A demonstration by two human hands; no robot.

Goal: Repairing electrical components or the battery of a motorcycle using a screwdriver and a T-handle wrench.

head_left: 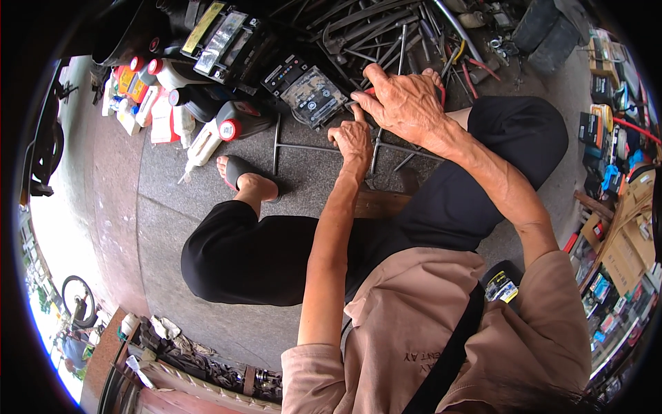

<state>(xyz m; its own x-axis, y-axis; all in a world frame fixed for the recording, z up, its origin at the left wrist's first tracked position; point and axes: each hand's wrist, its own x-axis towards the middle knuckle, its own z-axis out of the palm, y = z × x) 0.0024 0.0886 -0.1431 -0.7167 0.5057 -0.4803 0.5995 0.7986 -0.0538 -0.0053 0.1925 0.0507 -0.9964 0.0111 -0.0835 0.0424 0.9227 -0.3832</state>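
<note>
My right hand (pixel 407 107) is over the floor between my knees, with its fingers bent and its thumb stretched to the left. Red bits, perhaps of a red-handled tool (pixel 370 91), show beside its fingers; most of that thing is hidden. Just left of it and lower is my left hand (pixel 352 143), index finger pointing up toward a thin metal end near the right thumb, other fingers curled. What the left fingers hold, if anything, cannot be made out. Right beyond the left hand lies a worn black battery (pixel 314 98). Metal cross-bar wrenches (pixel 376 153) lie under and beside my hands.
More batteries (pixel 231 45) stand at the upper left, next to several bottles (pixel 241 119) and a white tube-like bottle (pixel 203 143). A heap of metal tools (pixel 372 31) lies ahead. My sandalled foot (pixel 248 178) rests at left. Crowded shelves (pixel 614 207) line the right side.
</note>
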